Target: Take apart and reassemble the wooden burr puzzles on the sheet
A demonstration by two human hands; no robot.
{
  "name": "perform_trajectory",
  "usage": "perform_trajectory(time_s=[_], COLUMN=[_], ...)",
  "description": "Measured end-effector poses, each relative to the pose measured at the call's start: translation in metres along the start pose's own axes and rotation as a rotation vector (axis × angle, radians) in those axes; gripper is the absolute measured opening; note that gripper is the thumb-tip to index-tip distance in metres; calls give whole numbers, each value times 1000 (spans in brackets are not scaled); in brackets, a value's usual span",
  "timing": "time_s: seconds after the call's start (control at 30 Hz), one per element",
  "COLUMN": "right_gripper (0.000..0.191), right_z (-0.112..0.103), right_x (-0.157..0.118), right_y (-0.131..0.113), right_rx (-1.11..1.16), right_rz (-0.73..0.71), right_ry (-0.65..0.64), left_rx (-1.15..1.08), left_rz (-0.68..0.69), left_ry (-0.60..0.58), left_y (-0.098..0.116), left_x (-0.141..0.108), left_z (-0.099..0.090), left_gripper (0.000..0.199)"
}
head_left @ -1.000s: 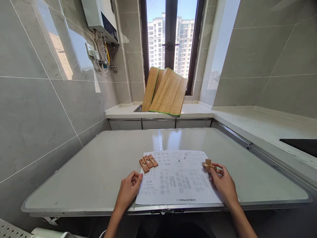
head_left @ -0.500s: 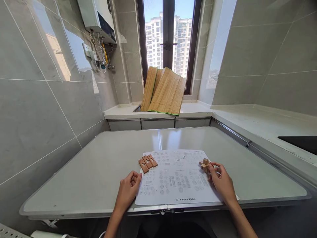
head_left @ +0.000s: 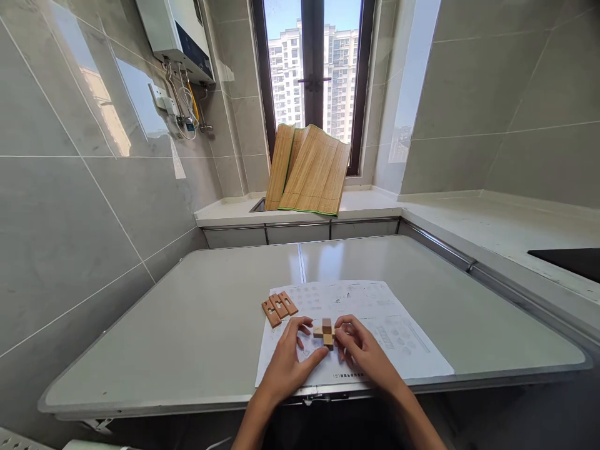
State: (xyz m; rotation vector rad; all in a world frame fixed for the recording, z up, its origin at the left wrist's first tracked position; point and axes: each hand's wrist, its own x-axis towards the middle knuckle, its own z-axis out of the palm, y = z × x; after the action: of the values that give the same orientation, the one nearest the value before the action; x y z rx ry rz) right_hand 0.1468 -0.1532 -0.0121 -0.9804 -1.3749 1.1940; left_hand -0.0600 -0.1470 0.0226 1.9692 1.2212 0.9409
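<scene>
A small wooden burr puzzle [head_left: 327, 326], made of crossed pale and brown blocks, is between my hands over the printed sheet [head_left: 281, 369]. My right hand [head_left: 363, 350] pinches its right end between thumb and fingers. Around its left side curves my left hand [head_left: 293, 359], thumb and fingers apart. The left thumb tip comes close to the lower block; whether it touches, I cannot tell. Several flat brown wooden pieces [head_left: 280, 307] with cut-out slots lie side by side at the sheet's upper left corner.
The sheet lies on a white folding table [head_left: 164, 337] with a metal rim. Behind it, a bamboo mat [head_left: 314, 172] leans by the window on a white ledge [head_left: 365, 203]. Grey tiled walls [head_left: 94, 231] close in both sides; a water heater [head_left: 180, 40] hangs at left.
My right hand has carried the burr puzzle left from the sheet's right side to its middle. My left hand has moved right to the puzzle and spread its fingers.
</scene>
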Motion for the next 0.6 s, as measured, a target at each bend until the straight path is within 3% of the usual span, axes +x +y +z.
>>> perform_trajectory(time_s=[0.1, 0.2, 0.43, 0.6], right_gripper=[41, 40, 36, 36], right_z=[7, 8, 6, 4], right_x=[-3, -6, -6, -6], right_y=[-6, -8, -3, -2], right_rx=[3, -11, -51, -286], right_rz=[10, 14, 13, 16], right_ry=[-107, -163, -201, -147], left_rx=[-66, -101, -173, -214], left_rz=[-9, -6, -52, -58], left_ry=[-83, -136, -66, -39], left_y=[-1, -1, -1, -3], left_x=[-1, -3, -5, -6], left_z=[4, 4, 4, 6], left_gripper=[71, 66, 75, 70])
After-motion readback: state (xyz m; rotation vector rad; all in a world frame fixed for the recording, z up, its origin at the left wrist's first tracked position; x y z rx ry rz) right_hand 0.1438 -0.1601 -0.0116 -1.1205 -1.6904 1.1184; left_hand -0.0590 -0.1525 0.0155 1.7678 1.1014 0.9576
